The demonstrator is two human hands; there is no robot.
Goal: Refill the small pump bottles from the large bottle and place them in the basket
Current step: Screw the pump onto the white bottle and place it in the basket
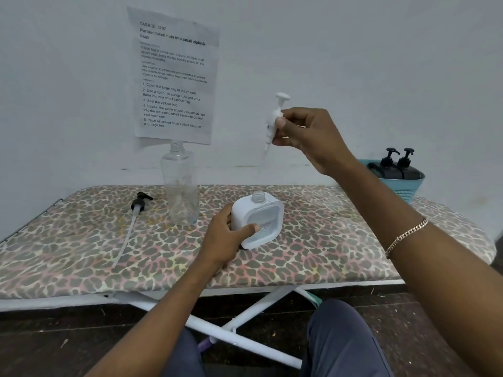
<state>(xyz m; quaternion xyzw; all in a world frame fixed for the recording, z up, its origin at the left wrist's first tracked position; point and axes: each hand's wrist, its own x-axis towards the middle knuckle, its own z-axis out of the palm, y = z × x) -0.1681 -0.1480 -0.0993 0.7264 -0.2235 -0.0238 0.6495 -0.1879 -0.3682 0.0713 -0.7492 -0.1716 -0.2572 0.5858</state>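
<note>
Pump tube (263,159) faint against wall (381,63), basket (408,187) partly behind right arm (381,213)

Leopard-print ironing board (326,240); printed sheet (174,77) on white wall (381,63) behind board; dark floor (54,336) beneath board.

Single head-worn wide-angle cam, pitched forward and down across the ironing board (81,248), facing the far wall (353,50). Close range: board spans the frame left to right, wearer's knees (343,336) at the near edge, basket (402,186) far right. Straight lines bow toward the frame edges.
</note>
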